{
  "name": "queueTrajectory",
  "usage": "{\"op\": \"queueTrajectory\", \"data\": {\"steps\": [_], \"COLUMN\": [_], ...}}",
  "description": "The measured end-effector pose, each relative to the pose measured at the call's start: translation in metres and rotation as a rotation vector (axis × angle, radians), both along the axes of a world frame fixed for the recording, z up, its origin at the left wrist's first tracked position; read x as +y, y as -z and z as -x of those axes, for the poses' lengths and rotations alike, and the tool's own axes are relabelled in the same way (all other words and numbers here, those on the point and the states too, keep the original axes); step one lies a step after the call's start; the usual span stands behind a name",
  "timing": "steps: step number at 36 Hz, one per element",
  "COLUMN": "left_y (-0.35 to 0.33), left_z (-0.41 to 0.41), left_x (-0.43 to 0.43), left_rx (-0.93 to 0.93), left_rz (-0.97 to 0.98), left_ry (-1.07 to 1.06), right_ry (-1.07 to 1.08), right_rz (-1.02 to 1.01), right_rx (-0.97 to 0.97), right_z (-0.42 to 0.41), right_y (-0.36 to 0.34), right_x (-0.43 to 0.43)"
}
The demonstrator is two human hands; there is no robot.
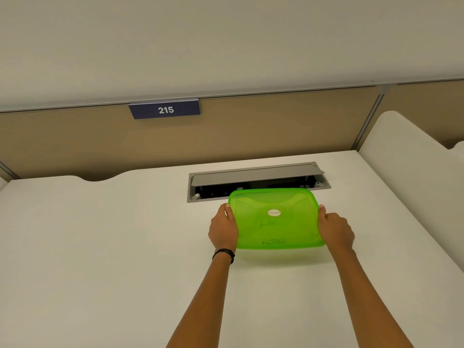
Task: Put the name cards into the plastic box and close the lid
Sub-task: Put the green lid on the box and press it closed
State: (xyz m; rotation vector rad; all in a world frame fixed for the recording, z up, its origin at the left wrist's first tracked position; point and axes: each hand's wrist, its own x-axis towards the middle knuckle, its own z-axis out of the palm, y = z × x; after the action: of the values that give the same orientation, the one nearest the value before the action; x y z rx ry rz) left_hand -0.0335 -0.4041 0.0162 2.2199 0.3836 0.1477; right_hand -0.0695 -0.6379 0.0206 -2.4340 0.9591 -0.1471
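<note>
A translucent green plastic box (276, 219) with its lid on sits on the white desk (100, 247), just in front of the cable tray. Handwritten words on cards show faintly through the lid, and a small round sticker is on top. My left hand (223, 229) grips the box's left edge, thumb on the lid rim. My right hand (336, 231) grips the right edge the same way. A dark band circles my left wrist. No loose name cards lie on the desk.
An open grey cable tray (256, 180) is recessed in the desk right behind the box. A beige partition with a blue "215" sign (165, 109) stands at the back. A white side divider (406, 156) rises at the right.
</note>
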Motion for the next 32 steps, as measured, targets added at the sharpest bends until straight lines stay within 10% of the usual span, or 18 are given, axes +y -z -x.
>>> {"op": "queueTrajectory", "data": {"steps": [5,12,32], "left_y": [-0.003,-0.013,-0.004], "left_z": [-0.010,-0.031,-0.053], "left_x": [0.007,0.003,-0.003], "left_rx": [0.073,0.103,0.013], "left_rz": [-0.072,0.367,0.503], "left_ry": [0.098,0.130,-0.025], "right_ry": [-0.056,-0.148,0.089], "right_rz": [0.067,-0.113,-0.687], "right_rx": [-0.094,-0.276,-0.186], "right_z": [-0.011,-0.038,-0.077], "right_y": [-0.007,-0.018,-0.007], "right_x": [0.000,0.004,-0.019]}}
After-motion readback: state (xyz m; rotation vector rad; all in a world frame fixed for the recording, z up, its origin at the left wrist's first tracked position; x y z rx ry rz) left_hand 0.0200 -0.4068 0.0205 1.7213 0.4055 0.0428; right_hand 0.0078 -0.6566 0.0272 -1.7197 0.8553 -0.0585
